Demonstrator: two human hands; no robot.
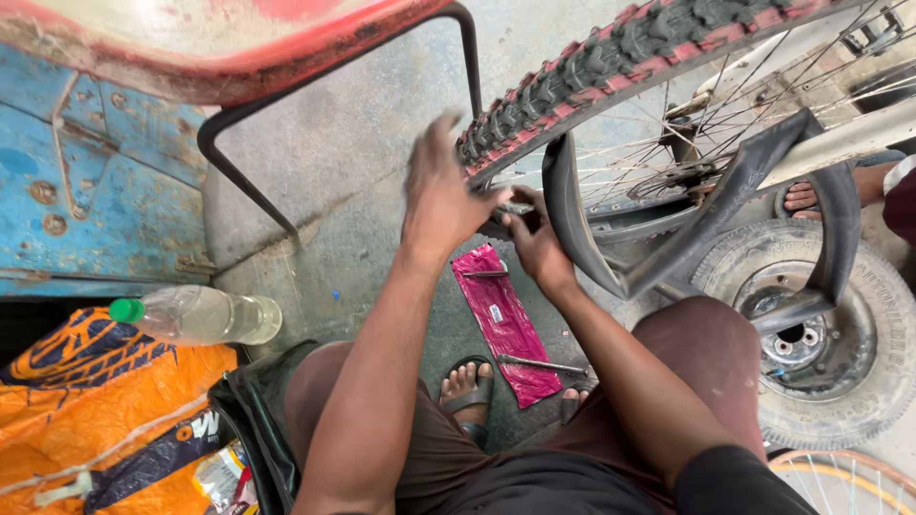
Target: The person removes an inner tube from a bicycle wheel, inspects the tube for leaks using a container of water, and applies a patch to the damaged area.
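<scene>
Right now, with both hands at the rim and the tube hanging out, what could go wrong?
1. The inner tube hangs loose among the spokes; it might snag or get pinched.
2. Both the left hand and the right hand press where the tyre meets the rim; fingers could get nipped.
3. The metal rods on the pink wrapper lie near the sandalled feet.

Bare floor point(363, 181) leftward; inner tube point(572, 229) and spokes point(668, 124) rightward.
</scene>
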